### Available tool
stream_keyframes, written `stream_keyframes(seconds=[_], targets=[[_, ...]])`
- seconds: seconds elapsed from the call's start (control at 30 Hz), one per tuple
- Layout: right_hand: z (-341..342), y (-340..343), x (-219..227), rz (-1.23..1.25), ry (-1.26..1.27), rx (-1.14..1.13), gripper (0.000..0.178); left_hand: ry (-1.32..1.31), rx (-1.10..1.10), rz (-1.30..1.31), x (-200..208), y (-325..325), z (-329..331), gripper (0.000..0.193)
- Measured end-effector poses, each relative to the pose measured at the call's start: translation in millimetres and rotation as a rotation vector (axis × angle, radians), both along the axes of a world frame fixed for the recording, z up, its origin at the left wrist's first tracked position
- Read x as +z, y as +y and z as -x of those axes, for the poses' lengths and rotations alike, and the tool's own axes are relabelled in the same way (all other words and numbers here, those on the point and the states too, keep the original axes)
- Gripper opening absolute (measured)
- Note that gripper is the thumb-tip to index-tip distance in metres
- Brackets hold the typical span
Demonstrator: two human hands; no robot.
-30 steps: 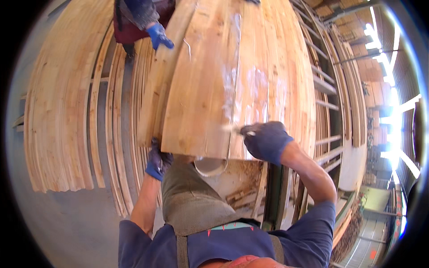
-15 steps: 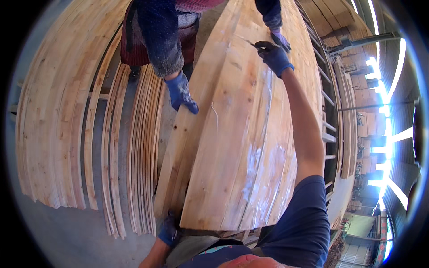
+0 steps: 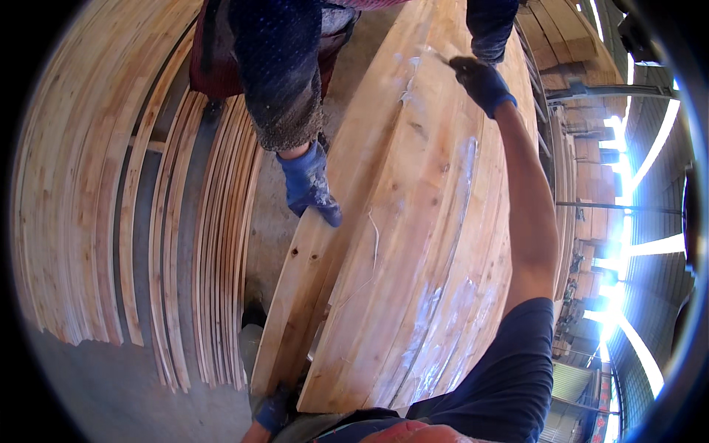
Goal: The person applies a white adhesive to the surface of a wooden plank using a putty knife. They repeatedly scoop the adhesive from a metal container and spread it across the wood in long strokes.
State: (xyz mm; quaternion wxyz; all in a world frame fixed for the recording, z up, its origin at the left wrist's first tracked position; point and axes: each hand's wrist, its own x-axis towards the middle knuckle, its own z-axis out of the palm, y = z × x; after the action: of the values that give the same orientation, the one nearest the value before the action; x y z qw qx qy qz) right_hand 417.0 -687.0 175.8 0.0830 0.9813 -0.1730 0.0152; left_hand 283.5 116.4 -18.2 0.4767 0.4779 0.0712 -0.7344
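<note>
From the head view, the dark-blue-gloved right hand (image 3: 484, 87) reaches far out, fingers closed around a slim, motion-blurred tool (image 3: 441, 57) above the broad, pale wooden panel (image 3: 395, 244), which stretches away ahead, glossy-streaked; down low, the blue-gloved left hand (image 3: 274, 411) is at the narrow, knotted wooden plank's (image 3: 304, 289) near end, its grip impossible to tell; a co-worker's blue-gloved hand (image 3: 310, 186) rests on that plank's edge

Strips (image 3: 221, 221) between left panel (image 3: 66, 184) and board (image 3: 292, 314); main panel (image 3: 391, 280) right of board (stacked lumber (image 3: 594, 177) farther right).
</note>
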Motion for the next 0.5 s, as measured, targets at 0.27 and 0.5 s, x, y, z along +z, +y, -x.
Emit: stream_keyframes(seconds=[0.27, 0.5], targets=[[-42, 69, -4, 0.039, 0.406, -0.097, 0.033, -0.558, -0.458, 0.189, 2, -10, -5, 0.052], [-12, 142, 5, 0.214, 0.607, 0.191, 0.027, -0.513, -0.227, 0.25, 48, -40, -33, 0.056]])
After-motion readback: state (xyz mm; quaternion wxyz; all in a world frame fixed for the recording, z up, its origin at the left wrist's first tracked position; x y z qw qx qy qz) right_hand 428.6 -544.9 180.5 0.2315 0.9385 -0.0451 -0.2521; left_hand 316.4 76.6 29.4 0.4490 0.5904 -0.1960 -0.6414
